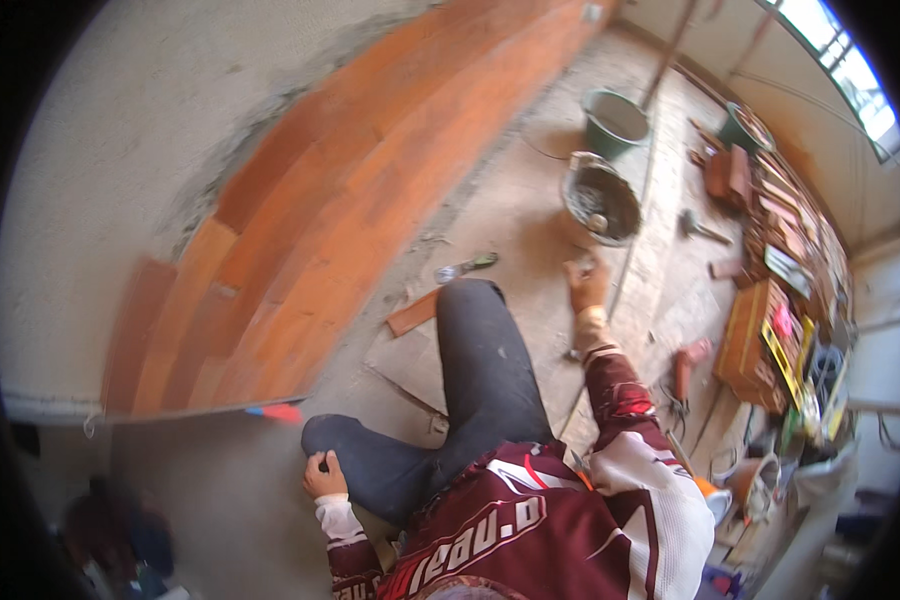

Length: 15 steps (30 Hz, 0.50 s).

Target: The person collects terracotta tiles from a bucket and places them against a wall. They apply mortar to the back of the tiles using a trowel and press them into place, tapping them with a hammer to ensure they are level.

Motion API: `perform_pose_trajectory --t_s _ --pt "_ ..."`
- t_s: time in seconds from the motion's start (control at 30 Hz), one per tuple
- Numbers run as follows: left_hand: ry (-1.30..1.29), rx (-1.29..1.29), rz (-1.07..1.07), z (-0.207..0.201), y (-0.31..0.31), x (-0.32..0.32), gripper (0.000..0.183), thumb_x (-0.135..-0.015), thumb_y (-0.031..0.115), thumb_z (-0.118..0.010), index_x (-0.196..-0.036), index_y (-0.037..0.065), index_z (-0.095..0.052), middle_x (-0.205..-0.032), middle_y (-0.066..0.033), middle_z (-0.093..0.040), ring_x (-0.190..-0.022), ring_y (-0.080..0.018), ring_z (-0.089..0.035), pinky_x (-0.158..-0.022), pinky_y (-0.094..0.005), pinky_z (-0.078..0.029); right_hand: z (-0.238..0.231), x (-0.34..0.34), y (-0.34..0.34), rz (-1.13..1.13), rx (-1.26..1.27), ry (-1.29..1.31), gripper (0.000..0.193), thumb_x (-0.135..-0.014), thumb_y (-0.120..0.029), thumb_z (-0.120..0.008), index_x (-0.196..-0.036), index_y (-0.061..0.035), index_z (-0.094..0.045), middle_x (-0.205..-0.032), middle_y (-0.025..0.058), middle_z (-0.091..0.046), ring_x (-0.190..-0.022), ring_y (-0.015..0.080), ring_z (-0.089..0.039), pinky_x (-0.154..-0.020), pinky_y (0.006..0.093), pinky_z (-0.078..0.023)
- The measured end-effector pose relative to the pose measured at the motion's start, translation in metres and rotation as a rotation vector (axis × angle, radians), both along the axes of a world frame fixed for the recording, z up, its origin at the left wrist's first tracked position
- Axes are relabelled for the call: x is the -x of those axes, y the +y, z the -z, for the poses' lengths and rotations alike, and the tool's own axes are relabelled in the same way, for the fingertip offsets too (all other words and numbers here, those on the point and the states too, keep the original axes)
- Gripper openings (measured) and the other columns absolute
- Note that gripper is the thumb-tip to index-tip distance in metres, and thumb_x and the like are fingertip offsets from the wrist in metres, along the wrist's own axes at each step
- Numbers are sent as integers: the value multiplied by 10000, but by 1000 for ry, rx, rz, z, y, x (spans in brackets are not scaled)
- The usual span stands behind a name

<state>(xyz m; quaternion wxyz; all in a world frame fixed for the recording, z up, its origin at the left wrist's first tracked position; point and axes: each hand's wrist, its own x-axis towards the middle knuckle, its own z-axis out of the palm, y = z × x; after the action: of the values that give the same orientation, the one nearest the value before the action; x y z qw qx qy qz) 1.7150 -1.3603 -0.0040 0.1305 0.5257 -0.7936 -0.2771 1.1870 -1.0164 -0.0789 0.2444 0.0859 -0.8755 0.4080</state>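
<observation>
My right hand (588,282) is stretched forward, just short of a dark bucket (622,236) with grey mortar-like residue on it. Its fingers look apart, though slightly blurred, and I make out nothing in them. A pale round knob-like thing (597,222) shows inside the bucket near its closer side. By my bent left knee rests my left hand (326,477), fingers loosely bent with a gap to the thumb and nothing visible in it. Ahead of my other knee lie a reddish tile strip (413,313) and a tool with a green handle (482,261).
Rows of orange-brown tile strips (320,220) run along the left. A green bucket (615,125) stands beyond the mortar bucket. On the right are a hammer-like tool (705,229), a red power tool (686,366), stacked tiles (755,340) and scattered clutter. A person (120,535) is dimly visible lower left.
</observation>
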Motion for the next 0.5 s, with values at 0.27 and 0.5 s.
perform_pose_trajectory --t_s 0.27,0.5 --pt "278 513 84 -148 -49 68 289 -799 143 -730 -1032 -12 -658 -965 -182 -666 -911 -375 -628 -817 -435 -497 -83 104 6 107 -584 50 790 -789 -351 -739 -1443 -84 -386 -1341 211 -518 -1273 407 -440 -1063 479 -375" --pt "233 1141 25 -306 -86 94 306 -756 84 -746 -1041 16 -657 -1080 -135 -653 -1021 -331 -576 -903 -424 -457 -188 -15 -171 -682 101 -62 483 -817 -139 -753 -1258 -58 -575 -1210 126 -614 -992 257 -613 -872 369 -496"
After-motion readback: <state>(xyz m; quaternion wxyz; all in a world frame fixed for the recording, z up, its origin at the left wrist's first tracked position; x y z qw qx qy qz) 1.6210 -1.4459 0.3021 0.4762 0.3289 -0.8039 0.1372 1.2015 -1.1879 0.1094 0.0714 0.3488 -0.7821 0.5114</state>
